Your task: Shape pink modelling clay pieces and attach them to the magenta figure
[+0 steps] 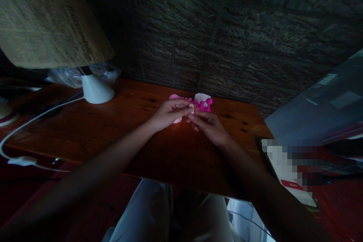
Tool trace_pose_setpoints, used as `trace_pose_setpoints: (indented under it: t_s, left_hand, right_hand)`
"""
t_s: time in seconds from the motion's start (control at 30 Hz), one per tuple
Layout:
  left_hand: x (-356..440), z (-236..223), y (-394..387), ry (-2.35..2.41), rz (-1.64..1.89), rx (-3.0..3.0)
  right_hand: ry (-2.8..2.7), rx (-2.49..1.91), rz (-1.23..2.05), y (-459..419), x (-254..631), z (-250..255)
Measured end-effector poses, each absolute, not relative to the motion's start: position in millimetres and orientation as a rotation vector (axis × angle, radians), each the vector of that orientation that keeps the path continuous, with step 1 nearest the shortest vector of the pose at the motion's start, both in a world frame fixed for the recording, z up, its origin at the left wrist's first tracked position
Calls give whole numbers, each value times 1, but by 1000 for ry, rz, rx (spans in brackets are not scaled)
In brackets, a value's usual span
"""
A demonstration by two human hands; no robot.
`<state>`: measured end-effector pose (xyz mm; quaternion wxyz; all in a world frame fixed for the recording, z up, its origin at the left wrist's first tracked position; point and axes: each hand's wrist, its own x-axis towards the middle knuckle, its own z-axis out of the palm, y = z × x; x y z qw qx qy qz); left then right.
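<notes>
My left hand [171, 112] and my right hand [208, 124] meet over the wooden table [170, 151]. Between their fingertips is a small, soft-looking pale pink piece [192, 108], with the fingers of both hands closed on it. Just behind the hands lie bright magenta lumpy pieces [206, 104]. A whitish-pink flat piece [202, 97] sits behind those, against the wall side. Another pink piece [175, 97] shows past my left hand and is partly hidden by it. The exact material of these pieces is hard to make out in the dim light.
A lamp with a white base [98, 90] and a printed paper shade [56, 26] stands at the left, its white cord [36, 115] running over the table. Clear plastic [66, 76] lies behind it. A dark brick-patterned wall [193, 30] closes off the back.
</notes>
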<state>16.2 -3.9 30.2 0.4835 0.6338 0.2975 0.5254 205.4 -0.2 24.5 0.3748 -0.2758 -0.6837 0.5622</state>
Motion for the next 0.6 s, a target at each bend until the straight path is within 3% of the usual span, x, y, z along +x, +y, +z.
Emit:
trace_pose_setpoints:
  t_s: [0.37,0.6]
  left_hand:
    - [21,31,-7,808,1332,1561]
    - [22,26,-4,834,1386,1540]
  right_hand:
    - [-1911,-739,1004,-2,201,21]
    - [-1806,-777,1114,-3,199,23]
